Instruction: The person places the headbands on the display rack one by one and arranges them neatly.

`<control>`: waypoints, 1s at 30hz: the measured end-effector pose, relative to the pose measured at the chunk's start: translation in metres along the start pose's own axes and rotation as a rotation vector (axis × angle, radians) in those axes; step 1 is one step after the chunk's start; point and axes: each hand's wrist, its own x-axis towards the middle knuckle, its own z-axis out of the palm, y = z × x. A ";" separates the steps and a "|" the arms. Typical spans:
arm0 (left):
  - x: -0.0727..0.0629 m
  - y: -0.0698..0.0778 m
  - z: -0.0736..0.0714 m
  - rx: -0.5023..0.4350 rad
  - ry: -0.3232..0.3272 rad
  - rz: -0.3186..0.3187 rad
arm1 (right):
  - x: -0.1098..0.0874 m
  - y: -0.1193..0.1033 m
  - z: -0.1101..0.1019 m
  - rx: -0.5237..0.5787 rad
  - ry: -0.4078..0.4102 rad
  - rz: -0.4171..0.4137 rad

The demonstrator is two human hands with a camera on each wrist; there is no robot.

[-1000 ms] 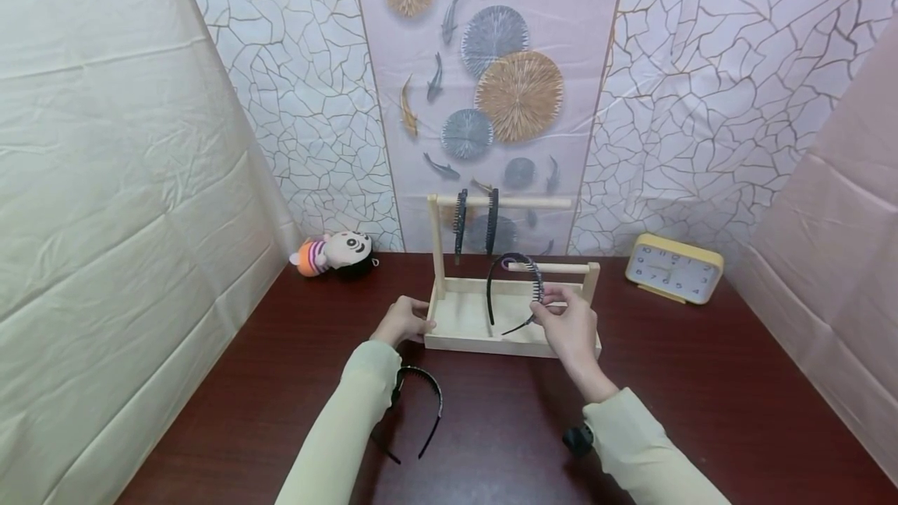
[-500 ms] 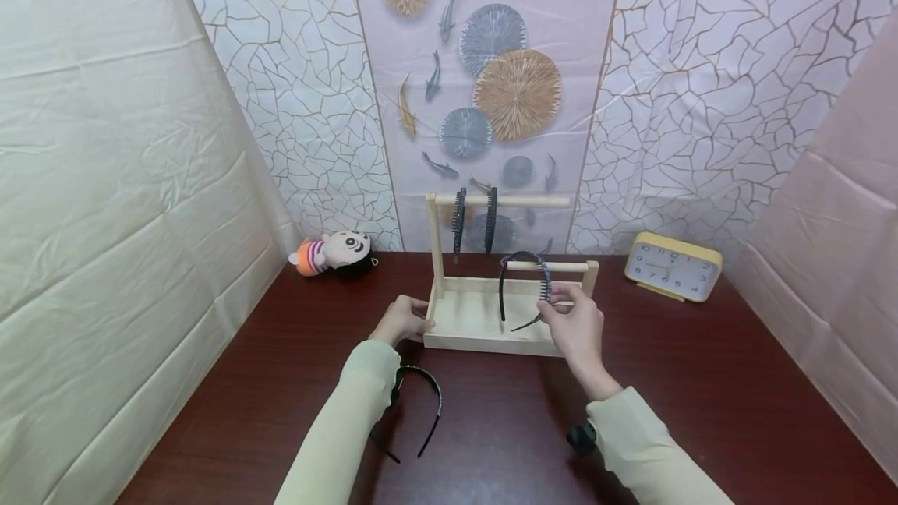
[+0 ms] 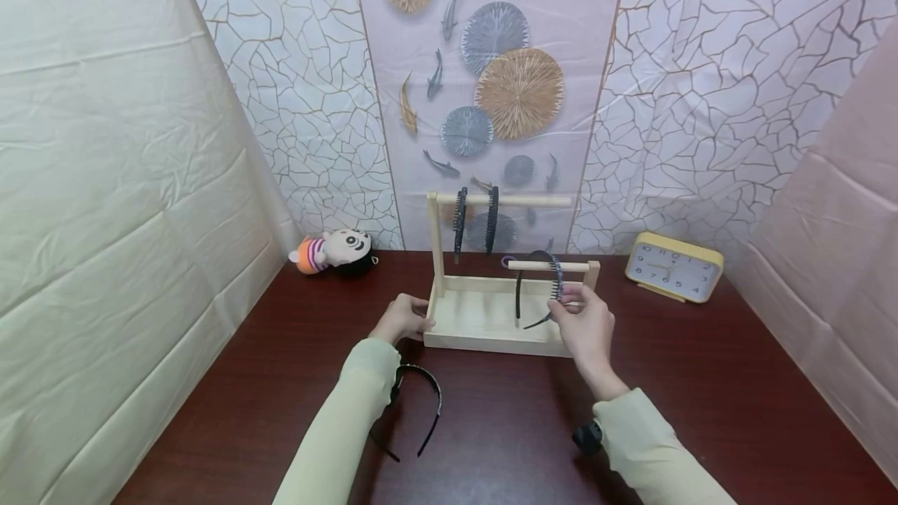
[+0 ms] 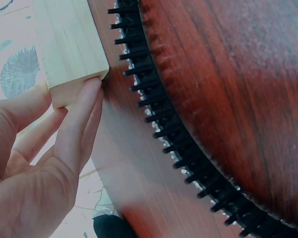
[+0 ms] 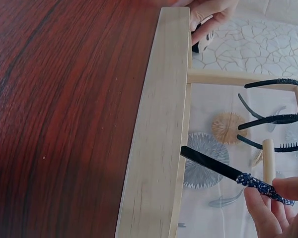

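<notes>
slid rightward since the earlier frames, the beaded headband (image 3: 557,277) now arches over the lower bar (image 3: 571,266) of the wooden rack (image 3: 484,342), where a second ago its far leg stood left of that bar's free end. the right hand (image 3: 588,331) pinches its near leg between thumb and fingers; whether the band's weight rests on the bar, i cannot tell. the right wrist view shows what the head view is too far off to give: blue and white beads by the fingers, and a plain black tip beyond them. across the rack, the left hand (image 3: 401,319) grips the left end, and the left wrist view has its fingertips against the wooden corner. two dark headbands (image 3: 493,220) hang from the upper bar (image 3: 536,202). another headband (image 3: 436,392) lies on the tabletop (image 3: 491,450), partly hidden by the left sleeve (image 3: 337,419) in the head view, while the left wrist view brings out its comb teeth (image 4: 161,134) and glittering edge. farther back sit a doll (image 3: 344,249) and a yellow clock (image 3: 673,267).
</notes>
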 end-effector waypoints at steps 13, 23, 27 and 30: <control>0.002 -0.003 0.001 0.003 -0.004 -0.001 | 0.001 0.004 -0.007 -0.032 0.036 0.004; 0.004 -0.005 0.001 -0.007 -0.007 -0.002 | 0.001 0.008 -0.012 -0.061 0.067 0.015; 0.004 -0.005 0.000 -0.011 -0.006 -0.002 | 0.003 0.009 -0.014 -0.070 0.073 0.028; 0.004 -0.004 0.000 -0.007 -0.006 0.002 | 0.004 0.010 -0.016 -0.082 0.075 0.042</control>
